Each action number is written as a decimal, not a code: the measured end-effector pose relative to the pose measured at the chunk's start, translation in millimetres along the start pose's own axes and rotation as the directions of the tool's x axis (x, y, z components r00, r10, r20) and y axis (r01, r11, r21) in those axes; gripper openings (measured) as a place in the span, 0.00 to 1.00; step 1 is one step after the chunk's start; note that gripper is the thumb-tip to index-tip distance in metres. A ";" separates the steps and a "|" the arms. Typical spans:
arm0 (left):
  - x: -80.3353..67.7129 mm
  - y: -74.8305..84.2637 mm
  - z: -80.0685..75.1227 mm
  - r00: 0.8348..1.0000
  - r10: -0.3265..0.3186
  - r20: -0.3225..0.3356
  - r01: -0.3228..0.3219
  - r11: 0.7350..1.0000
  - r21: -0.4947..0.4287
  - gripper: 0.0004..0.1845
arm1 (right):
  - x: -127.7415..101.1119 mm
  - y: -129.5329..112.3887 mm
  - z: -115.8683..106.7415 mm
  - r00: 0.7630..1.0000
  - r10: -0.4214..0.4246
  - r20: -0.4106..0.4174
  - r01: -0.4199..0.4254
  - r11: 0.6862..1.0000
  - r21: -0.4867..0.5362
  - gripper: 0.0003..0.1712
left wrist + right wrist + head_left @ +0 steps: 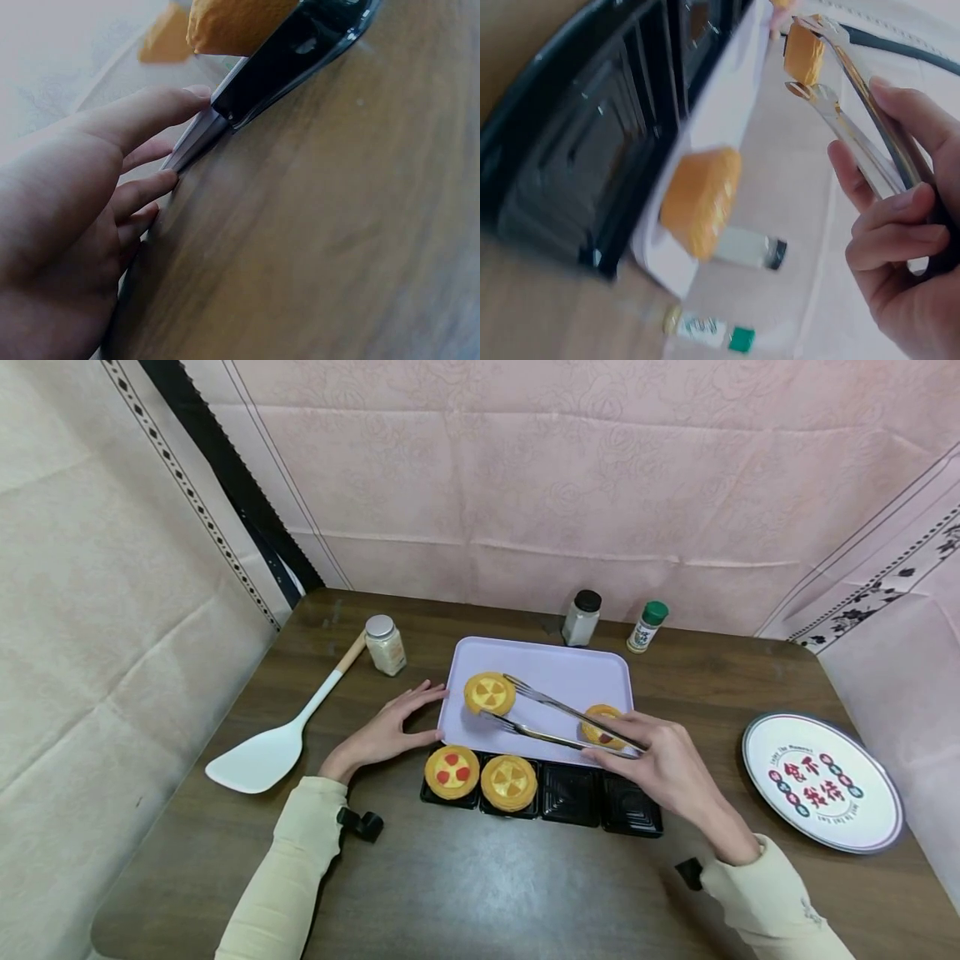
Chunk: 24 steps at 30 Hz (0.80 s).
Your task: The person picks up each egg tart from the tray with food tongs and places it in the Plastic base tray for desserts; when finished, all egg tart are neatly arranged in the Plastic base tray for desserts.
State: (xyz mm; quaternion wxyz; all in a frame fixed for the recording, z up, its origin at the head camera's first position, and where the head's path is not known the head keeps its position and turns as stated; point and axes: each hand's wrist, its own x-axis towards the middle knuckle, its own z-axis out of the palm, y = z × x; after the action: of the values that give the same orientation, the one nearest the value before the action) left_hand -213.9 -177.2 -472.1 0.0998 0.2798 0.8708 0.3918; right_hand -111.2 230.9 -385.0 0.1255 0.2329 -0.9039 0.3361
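- Our right hand (671, 768) holds the metal tongs (558, 720), grip narrow on a round yellow tart (490, 693).
- Left hand (390, 731) flat, steadying the lilac plastic tray (558, 664).
- Risk: a light pinch may drop the tart.

1. Four tarts: two on the lilac tray (558, 664), at (489, 692) and (602, 724), and two just in front of it, at (452, 770) and (508, 781).
2. Three jars: one left of the tray (386, 644), two behind it, (582, 617) and (647, 626).
3. One pair of tongs (551, 720) over the tray.
4. One white spatula (281, 739) far left of it.
5. One printed plate (821, 780) far right.
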 end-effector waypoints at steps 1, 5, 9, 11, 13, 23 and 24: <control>0.0 0.0 0.3 1.000 0.001 -0.001 -0.001 1.000 0.001 0.37 | -3.4 0.4 -5.7 1.000 -0.001 -0.013 0.001 1.000 -0.007 0.24; 0.0 -0.7 1.4 1.000 0.002 0.000 -0.002 1.000 0.002 0.37 | -20.2 3.6 -30.4 0.998 -0.004 -0.056 0.002 0.999 -0.036 0.26; 0.2 -1.1 1.8 1.000 0.003 0.001 -0.003 1.000 -0.001 0.37 | -41.9 7.9 -54.6 0.997 -0.005 -0.076 0.001 0.999 -0.054 0.29; 0.6 -1.7 1.4 1.000 0.001 0.001 -0.001 1.000 -0.005 0.37 | -53.6 10.0 -64.7 0.997 0.007 -0.079 -0.012 0.998 -0.061 0.30; 0.8 -1.8 0.7 1.000 0.003 0.000 -0.003 1.000 -0.006 0.37 | -65.4 10.8 -72.3 0.996 0.034 -0.078 -0.040 0.996 -0.078 0.31; 1.4 -3.1 0.3 1.000 0.012 0.006 -0.012 1.000 -0.004 0.36 | -110.8 16.5 -74.1 0.999 0.033 0.001 -0.033 0.999 -0.031 0.33; 1.8 -3.1 0.4 1.000 0.014 0.006 -0.014 1.000 -0.005 0.36 | -113.0 16.6 -72.9 0.999 0.030 0.009 -0.030 0.999 -0.023 0.33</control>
State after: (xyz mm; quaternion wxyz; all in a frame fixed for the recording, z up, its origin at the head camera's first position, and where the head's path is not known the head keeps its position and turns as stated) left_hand -216.4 -177.6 -474.5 0.1003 0.2869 0.8675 0.3937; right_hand -17.3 328.6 -383.3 0.1185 0.2194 -0.9116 0.3267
